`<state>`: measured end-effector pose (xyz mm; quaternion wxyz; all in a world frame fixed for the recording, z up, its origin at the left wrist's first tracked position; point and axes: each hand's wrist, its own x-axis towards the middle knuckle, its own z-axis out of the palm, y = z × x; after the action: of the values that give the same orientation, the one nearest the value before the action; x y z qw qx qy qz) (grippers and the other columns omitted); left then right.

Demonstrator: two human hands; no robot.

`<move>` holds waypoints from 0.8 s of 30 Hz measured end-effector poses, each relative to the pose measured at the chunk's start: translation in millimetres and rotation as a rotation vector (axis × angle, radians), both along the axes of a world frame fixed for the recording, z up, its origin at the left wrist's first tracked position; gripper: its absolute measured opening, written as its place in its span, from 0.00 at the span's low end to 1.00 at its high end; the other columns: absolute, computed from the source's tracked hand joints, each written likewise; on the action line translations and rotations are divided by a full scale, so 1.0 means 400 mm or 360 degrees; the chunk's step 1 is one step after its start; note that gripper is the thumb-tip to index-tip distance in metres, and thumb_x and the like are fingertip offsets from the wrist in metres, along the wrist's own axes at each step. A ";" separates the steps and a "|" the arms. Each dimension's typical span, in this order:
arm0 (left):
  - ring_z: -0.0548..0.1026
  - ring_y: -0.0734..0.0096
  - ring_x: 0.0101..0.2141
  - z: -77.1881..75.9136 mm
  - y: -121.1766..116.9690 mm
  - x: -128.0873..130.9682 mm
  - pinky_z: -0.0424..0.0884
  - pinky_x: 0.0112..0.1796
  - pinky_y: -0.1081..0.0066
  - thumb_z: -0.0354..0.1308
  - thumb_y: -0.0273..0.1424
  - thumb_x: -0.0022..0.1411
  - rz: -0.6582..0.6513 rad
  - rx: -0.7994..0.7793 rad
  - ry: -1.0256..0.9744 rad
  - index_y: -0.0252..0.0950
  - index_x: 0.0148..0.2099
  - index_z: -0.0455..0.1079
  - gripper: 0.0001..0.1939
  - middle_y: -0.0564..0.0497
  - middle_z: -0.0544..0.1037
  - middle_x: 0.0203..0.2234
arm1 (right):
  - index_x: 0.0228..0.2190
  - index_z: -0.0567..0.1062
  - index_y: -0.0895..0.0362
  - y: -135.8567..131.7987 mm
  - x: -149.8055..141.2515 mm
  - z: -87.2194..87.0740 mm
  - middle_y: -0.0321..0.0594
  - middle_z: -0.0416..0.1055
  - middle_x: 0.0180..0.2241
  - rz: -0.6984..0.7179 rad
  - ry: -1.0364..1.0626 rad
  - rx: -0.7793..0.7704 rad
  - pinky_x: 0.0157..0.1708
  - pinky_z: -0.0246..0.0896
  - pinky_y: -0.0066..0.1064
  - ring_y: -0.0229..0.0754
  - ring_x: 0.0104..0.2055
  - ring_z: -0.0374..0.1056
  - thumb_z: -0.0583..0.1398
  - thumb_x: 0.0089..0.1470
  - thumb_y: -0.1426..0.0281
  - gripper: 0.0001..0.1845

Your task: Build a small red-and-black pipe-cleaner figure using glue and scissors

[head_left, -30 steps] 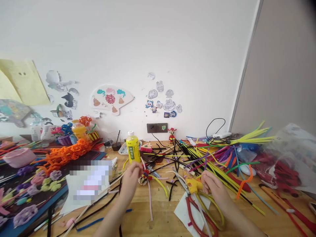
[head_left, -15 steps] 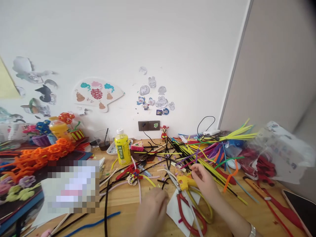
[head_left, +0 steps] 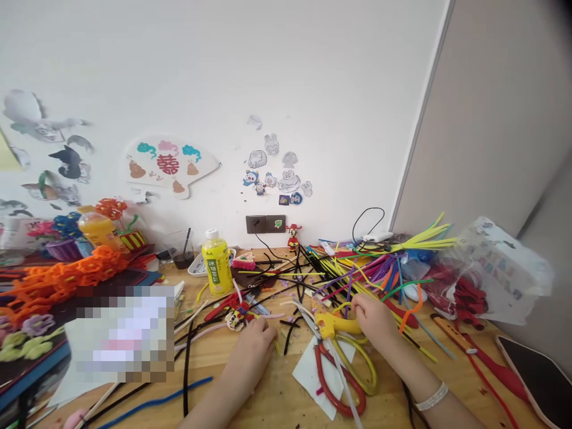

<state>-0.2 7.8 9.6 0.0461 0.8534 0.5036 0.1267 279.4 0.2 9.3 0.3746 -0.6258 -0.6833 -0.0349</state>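
Note:
My left hand (head_left: 255,345) rests low over the wood table, fingers curled down beside a small figure (head_left: 238,317) with a white face and red, yellow and blue parts. A bit of yellow pipe cleaner (head_left: 276,347) shows by its fingertips; what the fingers grip is hidden. My right hand (head_left: 374,319) is closed next to the handle of a yellow glue gun (head_left: 331,325), and its contents cannot be made out. Under the gun lie scissors (head_left: 318,369) with red and yellow handles, partly over a white paper sheet (head_left: 305,370).
A yellow-green bottle (head_left: 217,265) stands behind the figure. Bundled pipe cleaners (head_left: 379,268) spread across the back right, near a plastic bag (head_left: 509,268). A phone-like dark device (head_left: 536,381) lies at the right edge. Orange pipe-cleaner work (head_left: 67,275) and a paper (head_left: 67,363) are at left.
My left hand has moved left and forward to the small figure. My right hand has curled into a closer fist near the glue gun's handle. The view has shifted slightly.

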 end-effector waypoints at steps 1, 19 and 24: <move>0.69 0.62 0.35 0.001 0.000 0.001 0.64 0.36 0.67 0.44 0.25 0.59 -0.0017 0.0010 -0.0011 0.35 0.31 0.71 0.13 0.45 0.72 0.32 | 0.17 0.64 0.55 -0.003 -0.009 -0.003 0.35 0.63 0.19 0.0034 -0.0024 0.0004 0.24 0.47 0.28 0.40 0.23 0.60 0.48 0.41 0.79 0.11; 0.71 0.68 0.33 0.022 -0.032 -0.050 0.68 0.35 0.71 0.43 0.24 0.62 -0.0524 0.1122 -0.1152 0.39 0.43 0.61 0.10 0.50 0.70 0.30 | 0.33 0.68 0.58 0.004 0.042 0.041 0.45 0.70 0.33 -0.0258 0.0058 0.0130 0.35 0.59 0.36 0.46 0.36 0.66 0.47 0.48 0.75 0.13; 0.72 0.68 0.30 0.000 -0.033 -0.043 0.69 0.32 0.72 0.45 0.23 0.61 -0.0598 0.1012 -0.0556 0.36 0.47 0.65 0.14 0.48 0.73 0.27 | 0.39 0.68 0.60 0.028 0.077 0.041 0.46 0.71 0.38 -0.0198 0.0020 -0.0091 0.36 0.62 0.32 0.41 0.35 0.68 0.44 0.54 0.72 0.16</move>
<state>-17.3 -5.5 9.8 -0.1129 0.8679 0.2592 0.4085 310.1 11.5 25.9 0.3581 -0.6776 -0.6414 -0.0346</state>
